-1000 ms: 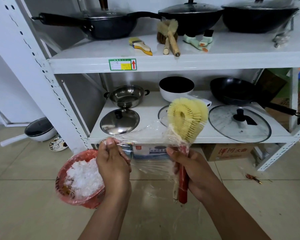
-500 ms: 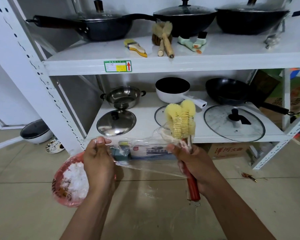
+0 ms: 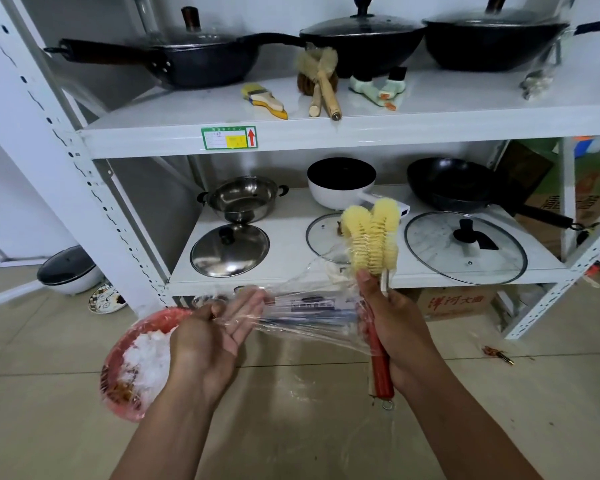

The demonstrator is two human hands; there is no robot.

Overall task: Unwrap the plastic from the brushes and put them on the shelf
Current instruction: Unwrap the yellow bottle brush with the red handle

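My right hand grips the red handle of a yellow looped brush, held upright in front of the lower shelf. Clear plastic wrap stretches taut from the handle leftward to my left hand, which is turned palm up and holds the film's end at its fingers. Loose film hangs below the handle. On the upper shelf lie unwrapped brushes: a yellow paintbrush, two wooden-handled brushes and two pale green ones.
A red bowl with crumpled white plastic sits low under my left hand. Black woks line the upper shelf's back. The lower shelf holds pots, a wok and lids. A cardboard box stands below it, a white pan on the floor at left.
My left hand has turned palm up with its fingers straighter, drawing the film out from the handle. The brush has stayed upright in my right hand, a little higher in view.
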